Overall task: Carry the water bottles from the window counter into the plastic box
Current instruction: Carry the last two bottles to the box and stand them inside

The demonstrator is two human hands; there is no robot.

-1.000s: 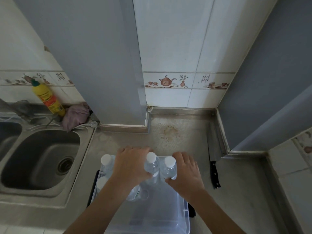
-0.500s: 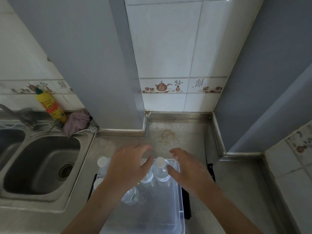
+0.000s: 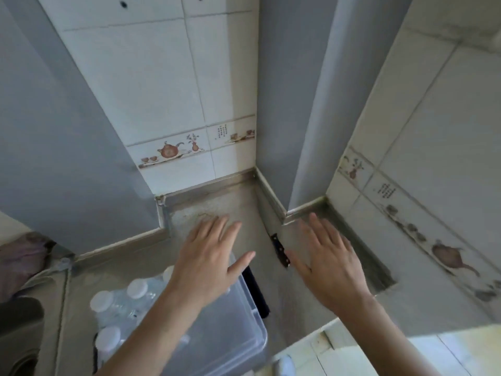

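Water bottles [image 3: 137,290] (labels unreadable) stand in plastic box [image 3: 238,329]; both hands spread, empty.

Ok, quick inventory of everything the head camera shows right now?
bottles: at least four white caps showing, clear, upright in the box's far-left end
box: one, clear plastic, on the counter, bottom centre
knife: one, black handle, on the counter between the hands
cloth: one, pinkish, far left edge
counter: one, grey, stained
left hand: open, empty, above the box
right hand: open, empty, over the counter
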